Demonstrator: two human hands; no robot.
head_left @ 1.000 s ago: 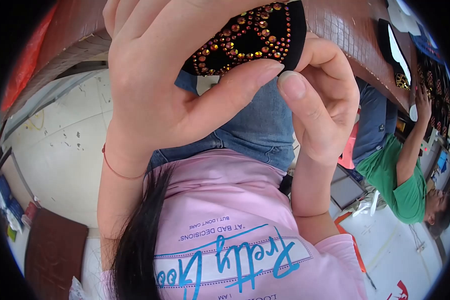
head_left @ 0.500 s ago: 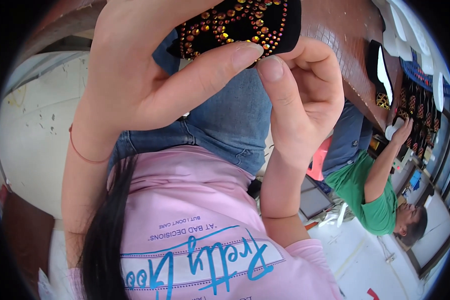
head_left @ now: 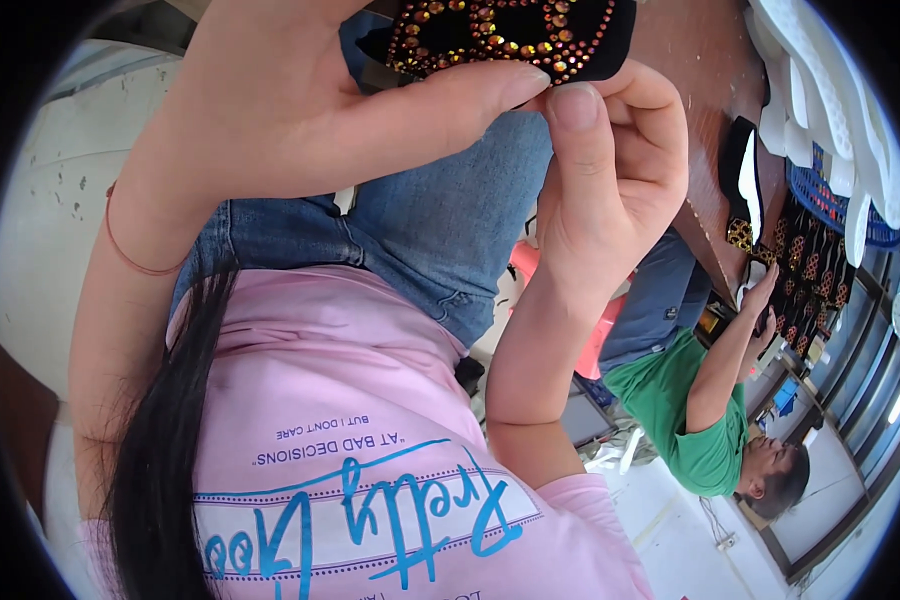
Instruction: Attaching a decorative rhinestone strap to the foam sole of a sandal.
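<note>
A black sandal strap (head_left: 518,42), covered in orange-gold rhinestones, spans the top of the view between my two hands. My left hand (head_left: 300,120) grips it, thumb along its lower edge and fingers hidden behind or beyond the frame. At the strap's lower right corner, my right hand (head_left: 615,165) pinches the edge with thumb and curled fingers. Both thumb tips nearly meet there; whether anything small lies between them cannot be seen. The strap is held up above my jeans (head_left: 440,220).
A brown table (head_left: 685,120) runs along the upper right, bearing a black-and-white sandal piece (head_left: 740,180). Beyond are white soles (head_left: 820,90), a blue basket (head_left: 815,195) and several studded straps (head_left: 810,265). A co-worker in green (head_left: 695,400) works at the table's far side.
The strap and both hands have shifted slightly up and right in view, the grip unchanged. The surroundings at right have slid left, and the co-worker's hands are now together.
</note>
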